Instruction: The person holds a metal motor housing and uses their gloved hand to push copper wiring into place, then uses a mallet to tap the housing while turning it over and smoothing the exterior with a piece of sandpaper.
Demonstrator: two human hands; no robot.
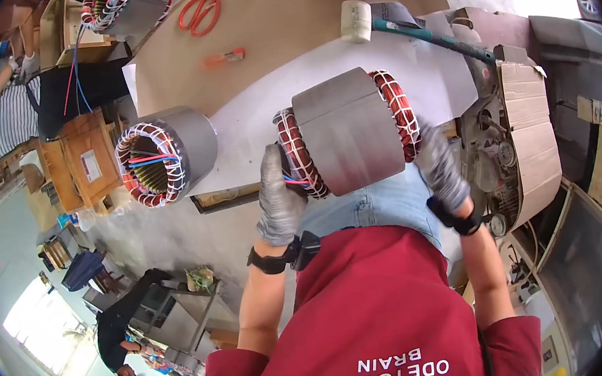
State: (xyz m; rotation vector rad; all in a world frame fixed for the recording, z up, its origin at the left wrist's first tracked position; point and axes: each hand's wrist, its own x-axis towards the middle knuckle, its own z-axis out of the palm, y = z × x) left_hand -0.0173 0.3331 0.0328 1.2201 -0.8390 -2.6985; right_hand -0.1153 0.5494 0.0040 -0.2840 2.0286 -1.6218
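Observation:
A motor stator (347, 134) lies on its side in front of me, a grey steel cylinder with copper windings laced in white cord at both ends. My gloved left hand (278, 198) grips its left end, thumb up along the winding and fingers hidden behind it. Red and blue lead wires (297, 182) come out beside that palm. At the other end my gloved right hand (441, 170) is closed against the right winding, its fingertips partly out of sight. Left of these, a second stator (196, 146) rests with its open bore and leads toward the left.
White paper (249, 120) and brown board (282, 19) cover the bench. On them lie a mallet (432, 39), red-handled scissors (199, 14) and a small red tool (225, 57). More stators (135, 6) stand at the far edge. Other people (7, 117) are at left.

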